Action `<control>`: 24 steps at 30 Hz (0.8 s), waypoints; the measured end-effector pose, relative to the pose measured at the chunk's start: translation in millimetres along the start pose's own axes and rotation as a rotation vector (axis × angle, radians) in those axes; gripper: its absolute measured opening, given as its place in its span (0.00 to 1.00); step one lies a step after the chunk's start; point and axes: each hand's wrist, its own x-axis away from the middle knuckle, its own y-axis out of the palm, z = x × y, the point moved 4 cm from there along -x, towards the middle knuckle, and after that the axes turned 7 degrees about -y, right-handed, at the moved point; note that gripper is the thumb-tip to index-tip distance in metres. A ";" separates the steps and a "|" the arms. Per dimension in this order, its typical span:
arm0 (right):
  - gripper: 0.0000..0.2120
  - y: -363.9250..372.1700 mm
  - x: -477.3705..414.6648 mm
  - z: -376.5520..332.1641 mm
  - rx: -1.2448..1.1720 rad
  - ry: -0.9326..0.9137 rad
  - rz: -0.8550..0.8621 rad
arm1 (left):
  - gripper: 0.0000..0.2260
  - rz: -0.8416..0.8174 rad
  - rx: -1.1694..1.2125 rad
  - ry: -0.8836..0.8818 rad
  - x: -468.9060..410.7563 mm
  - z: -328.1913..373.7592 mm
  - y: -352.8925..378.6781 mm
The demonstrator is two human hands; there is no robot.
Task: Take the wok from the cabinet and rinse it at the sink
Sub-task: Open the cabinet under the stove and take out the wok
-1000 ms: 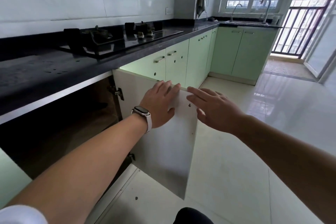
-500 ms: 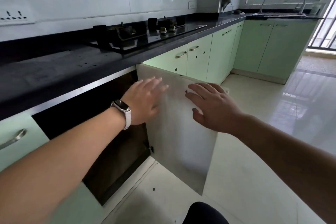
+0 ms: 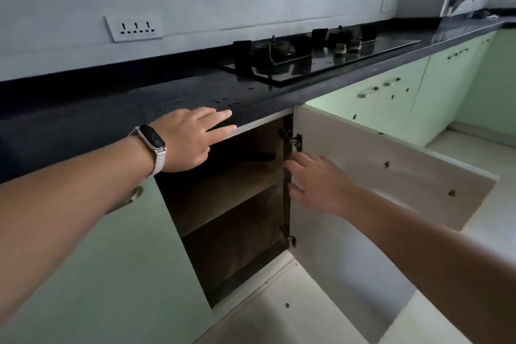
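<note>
Cabinet (image 3: pixel 231 204): under the dark desk (image 3: pixel 139 100), door (image 3: pixel 377 190) swung wide to the right; the inside is dim, with one shelf across the middle
Wok: only a dark handle (image 3: pixel 259 156) shows on the shelf, pointing right towards the hinge side; the pan itself is hidden behind the left hand and in shadow, so I cannot tell its shape
Left hand (image 3: pixel 190 139): released, fingers stretched out flat; it is raised before the desk's front edge, above the cabinet opening; whether it touches the edge I cannot tell; a watch (image 3: pixel 152 138) sits on the wrist
Right hand (image 3: pixel 315 179): released, fingers spread and grasping nothing; it is at the hinge side of the opening, fingertips just beside the upper hinge (image 3: pixel 296 142)
Hob (image 3: pixel 315 56): black glass, set in the desk to the right of the open cabinet
Socket strip (image 3: pixel 134 28): on the wall above the desk
</note>
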 end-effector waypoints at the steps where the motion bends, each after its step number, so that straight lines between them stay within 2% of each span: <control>1: 0.24 6.5 -10.9 -0.7 -0.016 0.000 -0.024 | 0.28 0.009 0.025 -0.003 -1.9 -1.8 3.6; 4: 0.26 24.5 -42.9 -1.3 -0.057 -0.026 -0.058 | 0.28 0.008 0.064 -0.057 -8.7 -5.8 13.2; 18: 0.28 103.4 -173.5 20.4 -0.144 -0.002 -0.165 | 0.28 0.111 0.078 -0.008 -10.1 -7.1 21.4; 21: 0.26 120.0 -183.3 26.2 -0.185 0.034 -0.247 | 0.28 0.137 0.084 -0.013 -9.6 -6.8 21.2; 24: 0.20 130.7 -185.0 29.8 -0.258 0.093 -0.282 | 0.28 0.148 0.084 -0.013 -9.5 -7.2 21.9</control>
